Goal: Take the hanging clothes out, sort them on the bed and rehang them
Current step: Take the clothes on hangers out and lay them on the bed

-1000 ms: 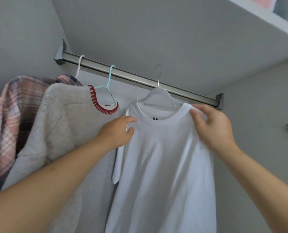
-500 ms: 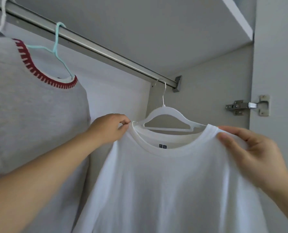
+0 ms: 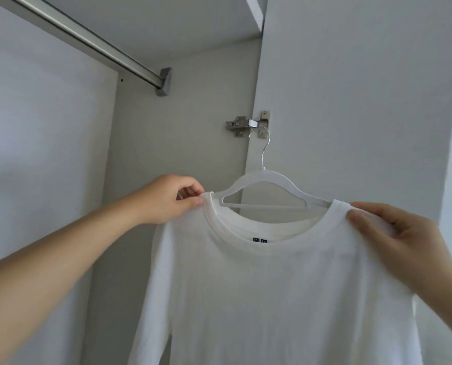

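At the upper left, a metal closet rail (image 3: pixel 87 42) is seen running diagonally down to its end bracket (image 3: pixel 163 81) on the grey side panel. Below it, the left hand (image 3: pixel 170 198) is extended from the lower left, its fingers curled and its thumb and fingertips pinched on the left shoulder of a white T-shirt (image 3: pixel 272 299), right at the collar edge. The shirt is carried on a white plastic hanger (image 3: pixel 267 185), whose ends are tucked inside the neckline; a small dark label is visible inside the back of the collar. The hanger's metal hook (image 3: pixel 263 146) is held up in free air, well apart from the rail, and is seen in front of a door hinge (image 3: pixel 247 125) mounted at the edge of the side panel. The shirt body is draped straight down out of view at the bottom. On the right, the shirt's right shoulder is gripped by the right hand (image 3: pixel 393 241), with the thumb laid over the front of the fabric and the fingers curled behind it.
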